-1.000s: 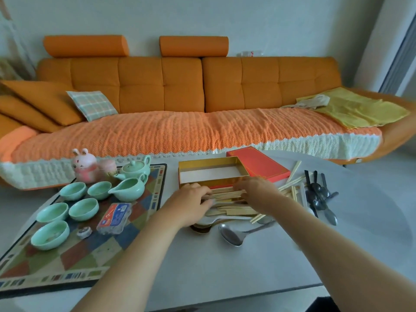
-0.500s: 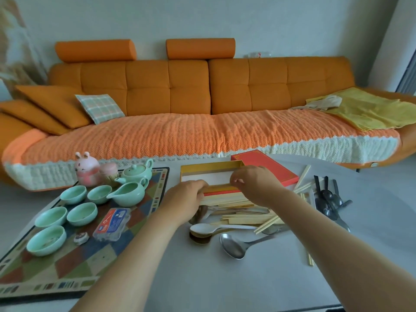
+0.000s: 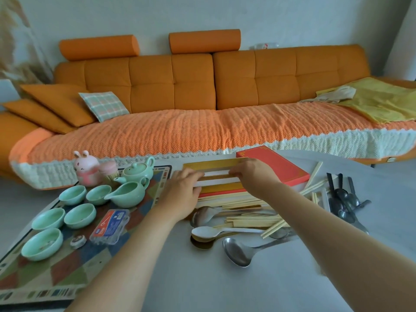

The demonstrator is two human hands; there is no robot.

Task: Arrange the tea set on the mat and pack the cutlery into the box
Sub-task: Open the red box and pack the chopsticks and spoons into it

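An open gold box [image 3: 222,189] stands mid-table with its red lid [image 3: 276,167] behind it on the right. My left hand [image 3: 182,192] and right hand [image 3: 252,176] each pinch one end of a thin bundle of chopsticks [image 3: 216,177], held level inside the box. More chopsticks [image 3: 247,219] lie loose in front of the box, on top of a white spoon [image 3: 202,231], a steel spoon [image 3: 236,253] and other spoons. Dark spoons [image 3: 344,199] lie to the right. On the patterned mat [image 3: 67,273] at left stand a mint teapot [image 3: 137,171], a pitcher [image 3: 128,194] and several cups [image 3: 80,216].
A pink bunny figure [image 3: 86,168] stands at the mat's far edge. A small plastic case [image 3: 111,226] and a round trinket [image 3: 77,240] lie on the mat. An orange sofa [image 3: 202,131] runs behind the table. Bare grey tabletop [image 3: 225,284] lies nearest me.
Both hands lifted a bundle of chopsticks from the pile and carried it away from me, from the table into the gold box. The rest of the cutlery stayed put.
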